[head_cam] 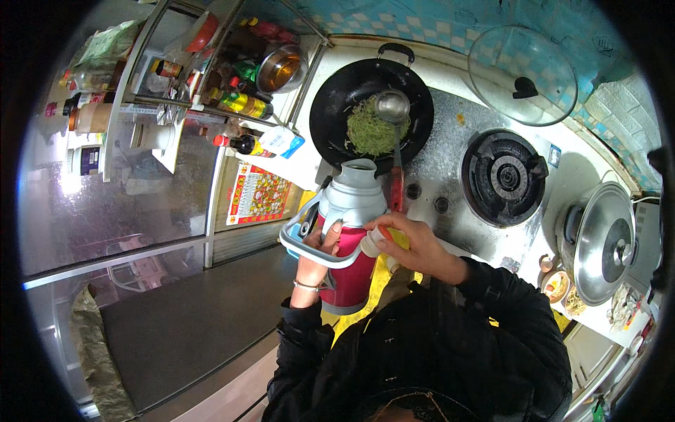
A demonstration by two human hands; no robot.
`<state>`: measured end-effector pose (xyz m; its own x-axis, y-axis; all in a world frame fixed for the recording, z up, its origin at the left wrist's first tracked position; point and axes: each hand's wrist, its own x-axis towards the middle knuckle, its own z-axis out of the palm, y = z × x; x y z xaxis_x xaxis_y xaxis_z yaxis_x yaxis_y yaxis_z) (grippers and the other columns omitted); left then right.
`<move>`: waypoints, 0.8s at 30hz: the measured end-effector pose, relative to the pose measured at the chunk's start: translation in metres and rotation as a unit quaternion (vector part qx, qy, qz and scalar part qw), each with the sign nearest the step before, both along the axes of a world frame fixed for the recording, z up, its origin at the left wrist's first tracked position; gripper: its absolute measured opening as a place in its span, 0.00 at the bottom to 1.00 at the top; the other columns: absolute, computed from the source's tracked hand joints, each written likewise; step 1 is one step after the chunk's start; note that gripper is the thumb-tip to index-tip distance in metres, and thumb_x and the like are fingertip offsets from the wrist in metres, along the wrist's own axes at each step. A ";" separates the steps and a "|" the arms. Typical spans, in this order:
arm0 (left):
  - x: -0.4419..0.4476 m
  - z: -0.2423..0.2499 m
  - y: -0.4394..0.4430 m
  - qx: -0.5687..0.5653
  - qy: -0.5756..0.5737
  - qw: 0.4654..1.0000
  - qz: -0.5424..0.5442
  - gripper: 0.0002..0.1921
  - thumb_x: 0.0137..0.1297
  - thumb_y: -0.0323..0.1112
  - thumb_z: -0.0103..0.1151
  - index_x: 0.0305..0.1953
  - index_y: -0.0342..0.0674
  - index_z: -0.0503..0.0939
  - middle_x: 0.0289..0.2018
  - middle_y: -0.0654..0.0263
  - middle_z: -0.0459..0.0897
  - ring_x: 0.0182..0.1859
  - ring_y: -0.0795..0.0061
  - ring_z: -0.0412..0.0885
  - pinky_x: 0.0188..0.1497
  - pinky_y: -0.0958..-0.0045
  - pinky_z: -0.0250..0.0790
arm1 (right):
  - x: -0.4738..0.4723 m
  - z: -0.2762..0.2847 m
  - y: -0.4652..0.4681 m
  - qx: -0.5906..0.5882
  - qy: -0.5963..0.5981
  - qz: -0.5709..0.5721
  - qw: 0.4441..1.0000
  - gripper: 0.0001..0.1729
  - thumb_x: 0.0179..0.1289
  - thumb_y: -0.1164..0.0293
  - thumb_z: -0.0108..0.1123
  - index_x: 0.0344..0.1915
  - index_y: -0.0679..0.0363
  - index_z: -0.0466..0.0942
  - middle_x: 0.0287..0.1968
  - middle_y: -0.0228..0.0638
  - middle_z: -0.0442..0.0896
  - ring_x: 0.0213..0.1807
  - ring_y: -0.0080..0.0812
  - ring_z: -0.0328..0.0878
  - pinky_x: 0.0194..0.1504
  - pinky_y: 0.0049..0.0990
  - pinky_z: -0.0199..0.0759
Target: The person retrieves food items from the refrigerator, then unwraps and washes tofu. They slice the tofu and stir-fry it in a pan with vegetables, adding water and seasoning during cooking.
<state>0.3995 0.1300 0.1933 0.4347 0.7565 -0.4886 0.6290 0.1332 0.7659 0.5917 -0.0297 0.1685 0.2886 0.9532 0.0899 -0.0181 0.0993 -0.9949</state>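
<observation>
My left hand (316, 258) grips the side handle of a magenta thermos flask (350, 266) with a grey plastic collar and an uncovered mouth. The flask stands nearly upright in front of my body, its light grey carrying handle (311, 248) swung down over my wrist side. Between the fingers of my right hand (416, 245) is a white stopper with an orange-red top (375, 240), held just right of the flask. Beyond the flask's mouth sits a black wok (335, 113) with shredded green vegetable (366, 129) in it. A metal ladle (393, 105) with a red handle rests in the wok.
Right of the wok is a gas burner (507, 176) on the steel cooktop. A glass lid (522, 74) leans on the tiled wall. A lidded steel pot (601, 245) and small food bowls (556, 285) stand farther right. Sauce bottles (245, 103) and a metal bowl (282, 68) fill the left rack.
</observation>
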 end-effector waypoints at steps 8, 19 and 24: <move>0.018 0.020 0.010 -0.025 0.037 0.998 -0.044 0.25 0.68 0.55 0.61 0.22 0.43 0.72 0.14 0.74 0.69 0.15 0.86 0.65 0.16 0.78 0.53 | 0.006 -0.005 0.001 0.030 0.033 -0.027 0.999 0.18 0.68 0.62 0.61 0.49 0.65 0.75 0.42 0.44 0.82 0.44 0.37 0.82 0.48 0.32 0.73; 0.034 0.034 0.011 -0.081 0.037 0.996 -0.015 0.23 0.69 0.52 0.61 0.26 0.40 0.73 0.13 0.72 0.69 0.12 0.84 0.66 0.13 0.78 0.52 | 0.007 -0.011 0.005 0.041 0.060 -0.058 0.996 0.20 0.67 0.60 0.63 0.48 0.65 0.75 0.38 0.42 0.81 0.40 0.33 0.80 0.43 0.31 0.72; 0.036 0.030 0.014 -0.075 0.036 0.996 -0.017 0.22 0.68 0.52 0.62 0.27 0.41 0.72 0.14 0.74 0.68 0.12 0.85 0.64 0.13 0.78 0.50 | 0.006 -0.015 0.005 0.039 0.083 -0.057 0.994 0.19 0.67 0.61 0.63 0.47 0.65 0.75 0.36 0.39 0.80 0.39 0.30 0.79 0.43 0.29 0.72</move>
